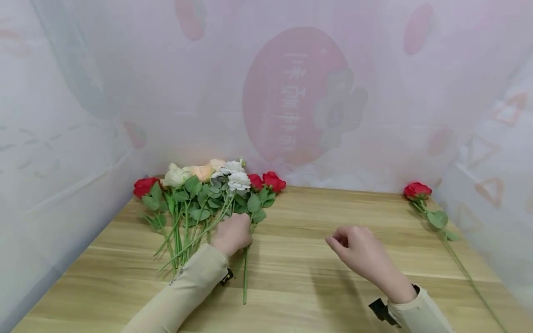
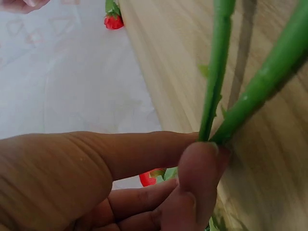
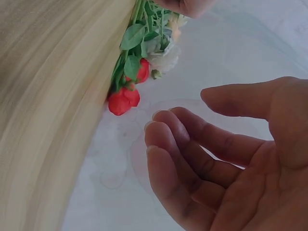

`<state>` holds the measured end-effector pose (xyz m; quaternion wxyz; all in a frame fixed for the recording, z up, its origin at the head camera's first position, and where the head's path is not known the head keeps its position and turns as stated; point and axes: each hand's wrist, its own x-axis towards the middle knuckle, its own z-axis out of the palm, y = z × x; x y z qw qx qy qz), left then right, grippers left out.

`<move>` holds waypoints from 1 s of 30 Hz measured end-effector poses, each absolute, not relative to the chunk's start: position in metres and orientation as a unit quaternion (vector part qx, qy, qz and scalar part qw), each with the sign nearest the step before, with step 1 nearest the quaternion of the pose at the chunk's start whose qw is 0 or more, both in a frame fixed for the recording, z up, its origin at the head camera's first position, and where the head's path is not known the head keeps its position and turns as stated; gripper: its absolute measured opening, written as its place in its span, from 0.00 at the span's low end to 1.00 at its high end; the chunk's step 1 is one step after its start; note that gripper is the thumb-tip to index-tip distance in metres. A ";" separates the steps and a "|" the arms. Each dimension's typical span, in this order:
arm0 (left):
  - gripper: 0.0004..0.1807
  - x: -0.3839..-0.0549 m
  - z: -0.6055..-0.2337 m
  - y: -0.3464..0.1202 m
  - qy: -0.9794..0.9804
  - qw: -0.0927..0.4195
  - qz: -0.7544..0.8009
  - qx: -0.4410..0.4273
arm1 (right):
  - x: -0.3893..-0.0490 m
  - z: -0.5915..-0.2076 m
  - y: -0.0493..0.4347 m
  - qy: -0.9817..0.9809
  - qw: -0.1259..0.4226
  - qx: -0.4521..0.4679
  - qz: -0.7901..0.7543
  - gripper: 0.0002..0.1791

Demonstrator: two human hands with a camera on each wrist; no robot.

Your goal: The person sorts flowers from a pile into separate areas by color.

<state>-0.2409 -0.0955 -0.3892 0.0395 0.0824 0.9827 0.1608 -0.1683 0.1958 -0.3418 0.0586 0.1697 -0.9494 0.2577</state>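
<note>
My left hand (image 1: 233,233) is over the right side of a pile of artificial flowers, pinching two green stems (image 2: 219,72) between thumb and fingers. Past that hand, one stem (image 1: 245,282) extends toward the table's front. Just beyond the hand lie two red roses (image 1: 274,181) with green leaves, beside white flowers (image 1: 239,181). My right hand (image 1: 362,252) hovers over the middle right of the table, holding nothing. In the right wrist view its fingers (image 3: 166,168) are loosely bent and the thumb is apart from them.
Cream (image 1: 176,175) and peach (image 1: 202,173) flowers and another red rose (image 1: 145,187) make up the pile's left part. A single long-stemmed red rose (image 1: 418,190) lies along the right edge of the wooden table (image 1: 300,305). Printed white cloth (image 1: 208,92) surrounds the back and sides.
</note>
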 end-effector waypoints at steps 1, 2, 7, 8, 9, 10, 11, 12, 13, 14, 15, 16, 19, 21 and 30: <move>0.12 -0.241 -0.388 -0.095 0.981 0.050 0.170 0.077 | -0.168 -0.342 0.196 -0.949 0.058 0.171 0.259 0.11; 0.12 -0.241 -0.387 -0.096 0.979 0.062 0.179 0.070 | -0.169 -0.342 0.196 -0.948 0.057 0.172 0.261 0.11; 0.09 -0.244 -0.380 -0.099 0.969 0.090 0.223 0.057 | -0.169 -0.342 0.197 -0.947 0.054 0.174 0.264 0.10; 0.09 -0.244 -0.379 -0.101 0.967 0.088 0.231 0.060 | -0.169 -0.342 0.197 -0.947 0.055 0.174 0.263 0.10; 0.09 -0.245 -0.378 -0.102 0.966 0.083 0.237 0.065 | -0.170 -0.342 0.197 -0.948 0.054 0.173 0.262 0.10; 0.10 -0.245 -0.377 -0.103 0.965 0.079 0.242 0.066 | -0.170 -0.342 0.197 -0.948 0.054 0.173 0.262 0.10; 0.11 -0.245 -0.375 -0.104 0.965 0.071 0.245 0.069 | -0.170 -0.342 0.197 -0.948 0.055 0.173 0.262 0.10; 0.12 -0.245 -0.374 -0.105 0.964 0.064 0.248 0.073 | -0.170 -0.342 0.197 -0.948 0.055 0.173 0.262 0.10; 0.13 -0.245 -0.372 -0.106 0.963 0.057 0.251 0.076 | -0.170 -0.342 0.198 -0.948 0.056 0.173 0.262 0.10; 0.14 -0.244 -0.370 -0.106 0.963 0.054 0.253 0.076 | -0.170 -0.342 0.198 -0.948 0.057 0.173 0.262 0.11; 0.16 -0.243 -0.367 -0.107 0.962 0.051 0.256 0.075 | -0.169 -0.342 0.198 -0.948 0.057 0.173 0.262 0.11; 0.17 -0.243 -0.365 -0.107 0.962 0.051 0.258 0.074 | -0.169 -0.341 0.199 -0.948 0.057 0.173 0.263 0.11; 0.21 -0.240 -0.358 -0.107 0.959 0.055 0.269 0.076 | -0.169 -0.341 0.199 -0.948 0.055 0.171 0.263 0.11; 0.23 -0.239 -0.354 -0.107 0.957 0.054 0.275 0.074 | -0.169 -0.341 0.200 -0.948 0.055 0.172 0.263 0.11; 0.27 -0.230 -0.344 -0.103 0.936 0.005 0.333 0.110 | -0.170 -0.342 0.197 -0.944 0.047 0.176 0.274 0.10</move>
